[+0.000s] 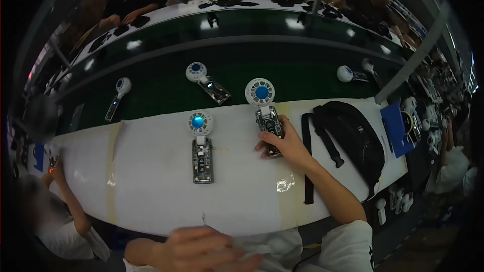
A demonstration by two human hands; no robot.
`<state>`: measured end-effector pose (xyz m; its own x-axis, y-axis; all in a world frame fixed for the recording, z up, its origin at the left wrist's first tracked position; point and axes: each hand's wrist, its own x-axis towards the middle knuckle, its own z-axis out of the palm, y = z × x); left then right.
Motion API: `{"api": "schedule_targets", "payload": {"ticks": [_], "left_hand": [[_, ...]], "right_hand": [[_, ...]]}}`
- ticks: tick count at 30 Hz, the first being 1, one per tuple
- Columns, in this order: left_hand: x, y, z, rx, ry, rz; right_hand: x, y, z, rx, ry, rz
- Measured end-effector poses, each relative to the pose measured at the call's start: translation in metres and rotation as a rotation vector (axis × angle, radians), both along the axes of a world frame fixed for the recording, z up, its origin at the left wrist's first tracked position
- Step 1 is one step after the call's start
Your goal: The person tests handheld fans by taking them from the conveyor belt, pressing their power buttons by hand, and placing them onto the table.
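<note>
My right hand [277, 143] is wrapped round the clear-cased body of a handheld fan [261, 92], whose round white head has a blue centre and points away from me. Left of it, a second fan [202, 161] of the same kind lies on the white table covering [151, 171], its blue centre lit. My left hand [201, 249] is at the near edge of the table, blurred by motion, and its fingers are too smeared to read. Just above it lies a small thin metallic item [203, 218].
A black bag [353, 141] with straps lies on the right, beside a blue folder [398, 130]. More fans rest on the green conveyor [156, 95] beyond the table. A co-worker [70, 211] sits at the left; other people work across the line.
</note>
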<state>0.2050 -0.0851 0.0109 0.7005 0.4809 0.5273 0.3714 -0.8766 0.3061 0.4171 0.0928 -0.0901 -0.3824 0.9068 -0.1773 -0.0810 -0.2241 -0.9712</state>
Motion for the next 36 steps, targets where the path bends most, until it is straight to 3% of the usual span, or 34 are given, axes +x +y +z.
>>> {"api": "schedule_targets", "payload": {"ticks": [2,4,7,8,10,17,20,22,23,25,26,28,31,36], "left_hand": [[-0.021,0.022,-0.016,-0.546,-0.219,0.592],[-0.023,0.063,-0.053,-0.449,0.010,1.109],[-0.035,0.084,-0.087,-0.478,0.154,1.182],[-0.035,0.089,-0.089,-0.473,0.158,1.184],[-0.030,0.103,-0.090,-0.741,0.075,1.080],[-0.006,0.124,-0.105,-0.729,0.137,0.923],[-0.010,0.129,-0.107,-0.577,0.149,0.854],[-0.010,0.132,-0.107,-1.150,-0.668,0.664],[-0.010,0.134,-0.107,-1.139,-0.665,0.671],[-0.006,0.139,-0.112,-1.145,-0.927,0.520],[-0.010,0.141,-0.119,-1.135,-0.946,0.524],[-0.017,0.145,-0.134,-1.257,-1.090,0.225],[-0.020,0.144,-0.144,-1.246,-1.152,0.050],[-0.025,0.143,-0.151,-1.227,-1.111,0.049]], "right_hand": [[0.004,0.000,-0.007,-0.030,0.171,-0.029],[0.004,0.006,-0.019,-0.043,0.258,0.001],[0.001,0.005,-0.029,-0.043,0.474,0.039],[0.000,0.004,-0.030,-0.013,0.400,0.042],[0.000,0.001,-0.036,0.040,0.375,0.053],[0.014,0.005,-0.043,0.149,0.234,0.124],[0.017,0.007,-0.046,0.130,0.349,0.092],[0.020,0.009,-0.047,0.109,0.367,0.086],[0.021,0.010,-0.046,0.090,0.370,0.079],[0.023,0.010,-0.046,0.090,0.336,0.061],[0.024,0.011,-0.046,0.090,0.293,0.040],[0.026,0.014,-0.050,0.096,0.287,0.048],[0.027,0.015,-0.054,0.082,0.280,0.029],[0.022,0.015,-0.058,0.050,0.260,-0.010]]}}
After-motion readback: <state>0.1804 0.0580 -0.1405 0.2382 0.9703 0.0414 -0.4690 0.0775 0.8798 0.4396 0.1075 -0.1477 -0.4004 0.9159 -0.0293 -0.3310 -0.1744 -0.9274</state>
